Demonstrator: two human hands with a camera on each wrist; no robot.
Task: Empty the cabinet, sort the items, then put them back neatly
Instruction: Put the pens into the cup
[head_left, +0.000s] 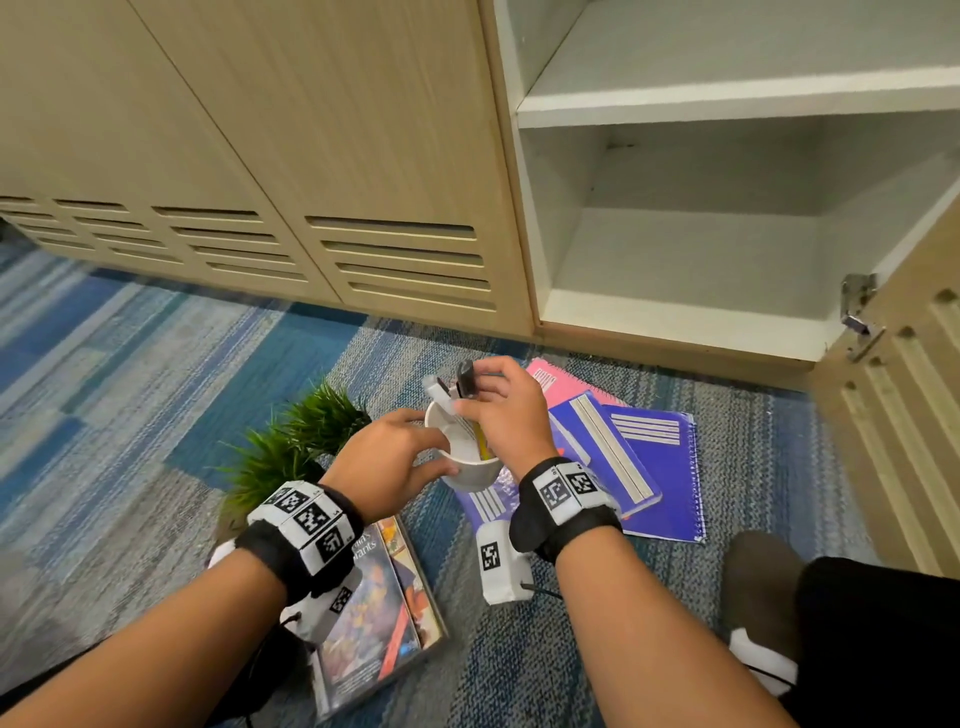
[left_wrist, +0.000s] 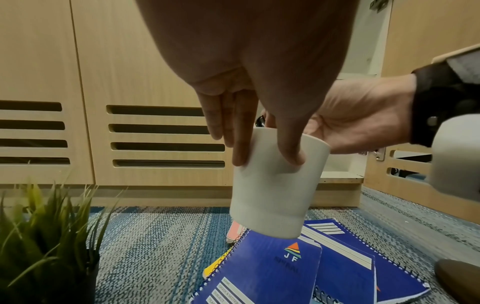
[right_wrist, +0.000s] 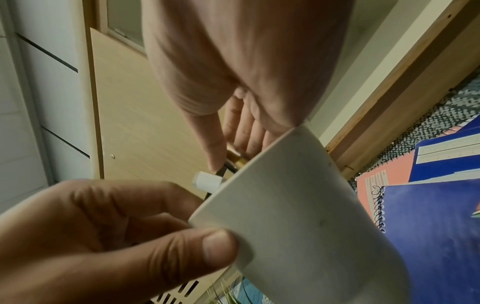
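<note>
My left hand (head_left: 415, 447) grips a white cup (head_left: 470, 475) by its rim and side and holds it tilted above the carpet. In the left wrist view its fingers (left_wrist: 240, 148) and thumb press the cup (left_wrist: 272, 195) wall. My right hand (head_left: 470, 392) pinches a bunch of pens and markers (head_left: 464, 378) that stick out of the cup, among them a white marker (right_wrist: 207, 182) and a yellow pencil (head_left: 483, 444). The open cabinet (head_left: 675, 317) at the upper right has bare white shelves.
Under the cup lie blue spiral notebooks (head_left: 654, 457) and a pink one (head_left: 545, 382). A green potted plant (head_left: 301, 441) stands to the left, and books (head_left: 374, 613) lie near my left wrist. The cabinet door (head_left: 909, 415) hangs open at the right, with my foot (head_left: 758, 587) below it.
</note>
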